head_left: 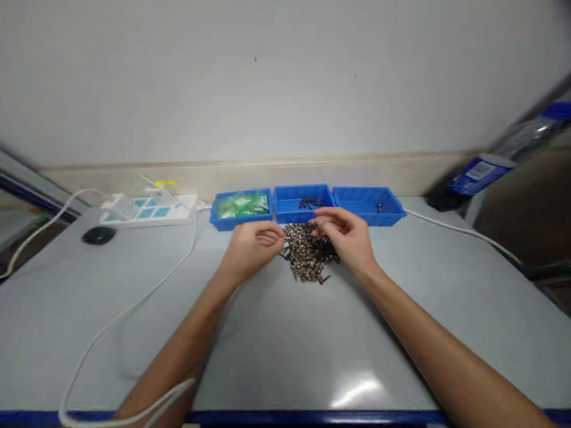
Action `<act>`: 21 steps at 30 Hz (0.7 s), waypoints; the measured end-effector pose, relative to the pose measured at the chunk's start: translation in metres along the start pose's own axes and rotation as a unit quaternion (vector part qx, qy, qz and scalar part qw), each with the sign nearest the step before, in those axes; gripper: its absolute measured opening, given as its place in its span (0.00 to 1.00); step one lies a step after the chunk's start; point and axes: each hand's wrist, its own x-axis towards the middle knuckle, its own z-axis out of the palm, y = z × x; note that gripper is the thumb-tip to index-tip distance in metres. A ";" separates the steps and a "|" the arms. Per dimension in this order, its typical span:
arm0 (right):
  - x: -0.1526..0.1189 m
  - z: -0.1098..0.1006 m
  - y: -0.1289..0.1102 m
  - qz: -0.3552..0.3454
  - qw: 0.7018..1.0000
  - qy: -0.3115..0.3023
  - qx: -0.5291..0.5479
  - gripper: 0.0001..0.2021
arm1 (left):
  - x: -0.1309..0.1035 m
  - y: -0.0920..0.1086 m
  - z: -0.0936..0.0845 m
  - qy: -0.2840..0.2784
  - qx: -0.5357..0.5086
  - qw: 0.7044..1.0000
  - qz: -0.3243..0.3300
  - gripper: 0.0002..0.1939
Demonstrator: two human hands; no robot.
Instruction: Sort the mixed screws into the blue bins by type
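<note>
A pile of small metal screws (306, 255), some brassy and some dark, lies on the grey table. At its left edge is my left hand (259, 242), fingers curled together; whatever they hold is too small to make out. My right hand (341, 232) is over the pile's right side, thumb and forefinger pinched, with nothing clearly visible between them. Behind the pile stands the middle blue bin (303, 217), with some dark screws inside. The right blue bin (368, 219) has a few small pieces in it. Green and clear plastic bags fill the left blue bin (241, 224).
A white power strip (178, 219) and a black oval object (99, 235) are at the back left. One white cable (134, 306) runs across the left side and over my left forearm. At the right rear, a bottle with a blue label (479, 173) leans beside the table.
</note>
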 end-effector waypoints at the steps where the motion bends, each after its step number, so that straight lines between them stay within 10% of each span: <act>1: 0.000 0.001 0.000 -0.001 1.000 -0.003 -0.001 0.11 | 0.000 -0.001 0.002 0.003 -0.016 1.000 -0.011 0.06; 7: -0.002 0.004 -0.002 0.016 0.999 -0.038 -0.003 0.10 | 0.002 -0.008 0.005 -0.003 -0.071 0.997 -0.014 0.10; 16: -0.007 0.003 -0.005 0.091 0.973 -0.212 0.001 0.12 | -0.001 -0.007 -0.003 -0.018 0.043 0.987 0.151 0.14; 21: -0.008 0.005 -0.006 0.140 0.964 -0.211 0.084 0.13 | -0.004 -0.003 -0.001 -0.022 0.096 0.974 0.203 0.14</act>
